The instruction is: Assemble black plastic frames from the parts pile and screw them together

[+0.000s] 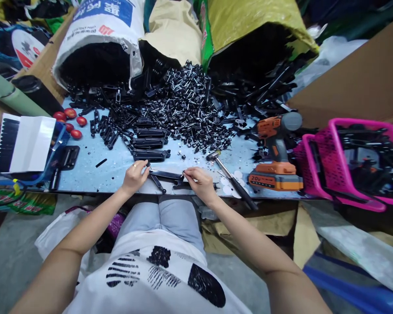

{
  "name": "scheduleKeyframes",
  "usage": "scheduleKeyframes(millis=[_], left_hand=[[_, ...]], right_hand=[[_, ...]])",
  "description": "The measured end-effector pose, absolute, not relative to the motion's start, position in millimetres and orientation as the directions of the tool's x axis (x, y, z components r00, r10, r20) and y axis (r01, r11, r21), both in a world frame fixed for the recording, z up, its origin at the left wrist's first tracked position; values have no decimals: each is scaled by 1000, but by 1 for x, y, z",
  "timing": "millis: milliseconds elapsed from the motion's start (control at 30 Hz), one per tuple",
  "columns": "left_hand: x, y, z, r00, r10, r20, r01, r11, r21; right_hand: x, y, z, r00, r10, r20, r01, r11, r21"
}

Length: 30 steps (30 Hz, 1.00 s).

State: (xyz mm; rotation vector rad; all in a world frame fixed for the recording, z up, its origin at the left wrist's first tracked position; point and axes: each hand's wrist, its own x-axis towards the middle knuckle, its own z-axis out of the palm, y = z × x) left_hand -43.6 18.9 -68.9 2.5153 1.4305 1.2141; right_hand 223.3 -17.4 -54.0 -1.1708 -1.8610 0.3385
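My left hand (136,173) is closed in a pinch on the left end of a long black plastic bar (165,175) lying at the near edge of the light blue table (94,168). My right hand (199,181) is closed too, its fingertips pinched on the right end of the same bar, perhaps with a small pin in them. A second black strip (157,183) sticks out under the bar. Three finished black bars (149,143) lie stacked just beyond my hands. A heap of black parts with metal pins (186,102) fills the table's middle.
A hammer (231,176) and an orange cordless drill (277,150) lie right of my hands. A pink basket (347,163) of black parts stands at far right. Open sacks (98,39) lie at the back. A white box (24,144) and red balls (70,120) sit on the left.
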Motion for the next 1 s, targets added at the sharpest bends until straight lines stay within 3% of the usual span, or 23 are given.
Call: scheduleKeyframes(millis=[200, 433, 733, 833, 1000], left_hand=[[-47, 14, -79, 408, 682, 607, 729, -643, 233], [-46, 14, -82, 389, 717, 579, 725, -626, 288], [-51, 13, -73, 568, 583, 580, 617, -769, 168], [-54, 19, -71, 592, 597, 542, 602, -774, 195], [-59, 25, -70, 663, 555, 502, 534, -821, 203]], right_hand=[[227, -28, -51, -303, 837, 456, 668, 528, -524], [223, -26, -52, -247, 874, 418, 696, 460, -552], [226, -22, -49, -279, 848, 452, 635, 516, -576], [227, -20, -49, -259, 854, 452, 619, 506, -601], [232, -22, -59, -348, 839, 418, 674, 534, -510]])
